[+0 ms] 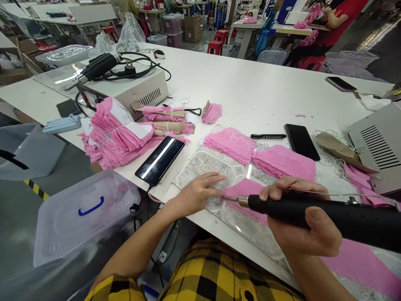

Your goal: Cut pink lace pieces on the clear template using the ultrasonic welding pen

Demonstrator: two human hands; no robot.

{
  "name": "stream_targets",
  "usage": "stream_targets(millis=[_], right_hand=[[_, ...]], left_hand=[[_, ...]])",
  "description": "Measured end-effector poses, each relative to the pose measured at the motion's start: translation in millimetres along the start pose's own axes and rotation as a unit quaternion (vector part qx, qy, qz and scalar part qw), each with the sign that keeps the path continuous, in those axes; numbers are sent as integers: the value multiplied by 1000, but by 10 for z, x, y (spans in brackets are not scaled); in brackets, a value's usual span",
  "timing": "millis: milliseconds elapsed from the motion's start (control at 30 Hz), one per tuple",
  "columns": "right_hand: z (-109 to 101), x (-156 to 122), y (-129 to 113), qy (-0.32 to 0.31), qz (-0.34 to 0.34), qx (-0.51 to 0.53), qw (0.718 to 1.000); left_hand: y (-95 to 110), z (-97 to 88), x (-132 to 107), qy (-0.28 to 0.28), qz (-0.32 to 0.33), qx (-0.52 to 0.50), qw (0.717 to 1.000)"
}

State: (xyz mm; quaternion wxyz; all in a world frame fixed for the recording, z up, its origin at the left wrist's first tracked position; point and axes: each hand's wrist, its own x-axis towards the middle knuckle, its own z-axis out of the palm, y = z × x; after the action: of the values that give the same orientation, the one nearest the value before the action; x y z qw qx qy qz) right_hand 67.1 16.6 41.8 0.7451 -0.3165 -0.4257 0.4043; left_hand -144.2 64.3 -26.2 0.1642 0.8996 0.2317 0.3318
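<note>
My right hand (300, 221) is wrapped round a thick black handheld power tool (332, 213). Its narrow metal tip points left and meets the edge of a pink fabric piece (247, 188). My left hand (196, 192) lies with fingers stretched out beside that tip, at the fabric's left edge. Beneath the fabric is a clear plastic template board (203, 163) with rounded shapes and a speckled grey surface. Two stacks of pink lace pieces, a left stack (232, 144) and a right stack (285, 163), rest on the board's far part. More pink fabric (360, 263) shows at lower right, partly behind my arm.
A phone with a cable (160, 161) and bundled pink pieces (115, 129) lie to the left. Behind them a black corded tool (100, 67) sits on a vented box (138, 90). A second phone (301, 142), a marker (268, 136) and another vented box (379, 142) are right.
</note>
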Motion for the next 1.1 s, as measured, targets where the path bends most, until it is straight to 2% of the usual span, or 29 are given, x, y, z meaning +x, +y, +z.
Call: stream_targets(millis=[600, 767, 900, 1100], right_hand=[[23, 0, 32, -23, -21, -22, 999], [-19, 44, 21, 7, -25, -29, 999], [-43, 100, 33, 39, -42, -26, 998], [-19, 103, 86, 41, -40, -30, 998]], left_hand=[[23, 4, 13, 12, -2, 18, 1000], [26, -14, -7, 34, 3, -15, 999], [38, -18, -38, 30, 13, -2, 999], [45, -3, -44, 22, 8, 22, 999]])
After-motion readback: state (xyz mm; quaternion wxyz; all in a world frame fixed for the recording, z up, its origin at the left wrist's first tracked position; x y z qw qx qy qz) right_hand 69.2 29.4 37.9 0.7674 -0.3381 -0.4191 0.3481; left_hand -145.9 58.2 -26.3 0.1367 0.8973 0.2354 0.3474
